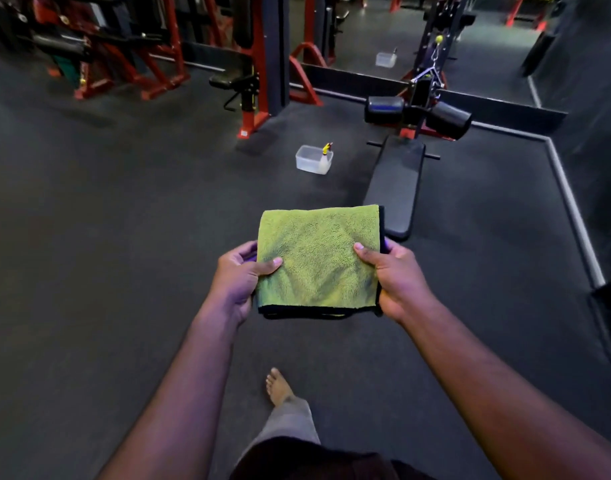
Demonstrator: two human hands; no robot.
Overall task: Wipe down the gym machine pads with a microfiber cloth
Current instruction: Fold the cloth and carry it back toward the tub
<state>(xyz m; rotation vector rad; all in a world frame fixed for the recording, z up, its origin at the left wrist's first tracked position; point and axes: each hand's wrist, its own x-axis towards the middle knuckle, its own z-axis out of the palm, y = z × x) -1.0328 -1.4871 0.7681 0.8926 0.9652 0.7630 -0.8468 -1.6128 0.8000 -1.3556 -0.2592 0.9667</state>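
A folded green microfiber cloth with a black stitched border [318,259] is held flat between two bare hands above the dark rubber gym floor [106,237], at the centre of the view. The left hand [240,277] grips the cloth's left edge, thumb pressed on top and fingers curled beneath; the right hand [396,277] clamps the right edge the same way. Just beyond the cloth, slightly to the right, a long black padded bench [396,183] runs away toward two black cylindrical roller pads [383,110] on a red-and-black steel machine frame [423,95]. To the left of the bench, on the floor, stands a clear plastic tub [307,159] with a white spray bottle with a yellow-and-red trigger [325,157] touching its right side. More red-framed machines [137,64] fill the far left. One bare foot [278,386] is planted on the floor below the arms.
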